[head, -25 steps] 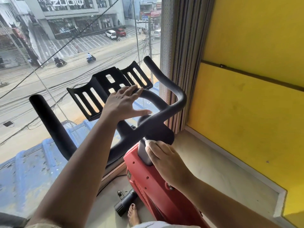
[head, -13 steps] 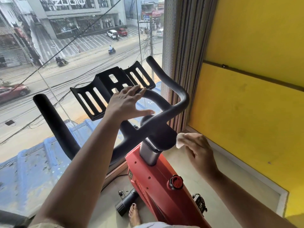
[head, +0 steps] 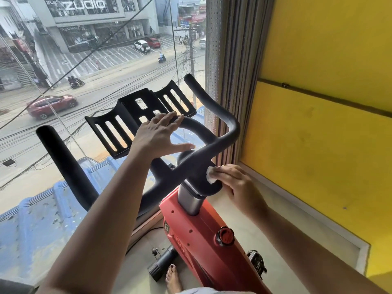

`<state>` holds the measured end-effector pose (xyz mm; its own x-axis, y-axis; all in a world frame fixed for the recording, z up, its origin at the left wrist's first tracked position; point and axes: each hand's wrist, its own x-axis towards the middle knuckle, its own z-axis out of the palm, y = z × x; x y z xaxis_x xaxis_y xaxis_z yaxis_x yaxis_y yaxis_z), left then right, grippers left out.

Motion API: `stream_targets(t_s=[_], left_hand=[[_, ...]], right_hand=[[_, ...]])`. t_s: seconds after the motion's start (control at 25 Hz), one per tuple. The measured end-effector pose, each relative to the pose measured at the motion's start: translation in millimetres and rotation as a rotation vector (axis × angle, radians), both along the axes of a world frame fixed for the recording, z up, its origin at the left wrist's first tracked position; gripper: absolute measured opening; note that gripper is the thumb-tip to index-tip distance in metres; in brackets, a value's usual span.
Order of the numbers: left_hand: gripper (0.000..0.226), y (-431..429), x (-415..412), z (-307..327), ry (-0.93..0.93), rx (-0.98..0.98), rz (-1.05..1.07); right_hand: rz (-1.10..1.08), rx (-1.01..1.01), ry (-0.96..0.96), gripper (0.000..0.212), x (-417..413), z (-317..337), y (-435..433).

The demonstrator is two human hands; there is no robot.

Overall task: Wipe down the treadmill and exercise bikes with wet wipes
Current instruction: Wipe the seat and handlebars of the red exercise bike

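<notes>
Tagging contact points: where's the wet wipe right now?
Head view, right of centre: the wet wipe is under the right hand, pressed on the black handlebar hub above the red frame.

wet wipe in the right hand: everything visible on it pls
The wet wipe is a small white crumpled wad, mostly hidden under the fingers of the right hand; only a bit sticks out past the fingertips. It is pressed against the right side of the black rounded handlebar hub, just above the grey stem of the red exercise bike. Its full size and wetness cannot be told.
</notes>
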<state>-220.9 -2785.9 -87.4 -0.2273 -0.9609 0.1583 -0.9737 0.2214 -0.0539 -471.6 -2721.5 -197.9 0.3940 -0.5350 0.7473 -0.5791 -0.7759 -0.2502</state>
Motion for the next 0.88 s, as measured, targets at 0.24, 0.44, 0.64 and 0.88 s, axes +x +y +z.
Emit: stream_targets(t_s=[0.24, 0.44, 0.64, 0.88], left_hand=[[0.119, 1.1, -1.2, 1.7, 0.002, 0.001, 0.01], [0.12, 1.3, -1.6, 1.9, -0.007, 0.003, 0.013], [0.119, 1.8, -2.0, 2.5, 0.001, -0.002, 0.011], [0.119, 1.3, -2.3, 2.2, -0.006, 0.005, 0.009]], right_hand=[[-0.025, -0.069, 0.023, 0.026, 41.5, 0.6, 24.1], [-0.109, -0.002, -0.062, 0.022, 16.8, 7.1, 0.4], [-0.004, -0.148, 0.054, 0.024, 56.1, -1.1, 24.4], [-0.032, -0.231, 0.06, 0.02, 43.6, -0.3, 9.0]])
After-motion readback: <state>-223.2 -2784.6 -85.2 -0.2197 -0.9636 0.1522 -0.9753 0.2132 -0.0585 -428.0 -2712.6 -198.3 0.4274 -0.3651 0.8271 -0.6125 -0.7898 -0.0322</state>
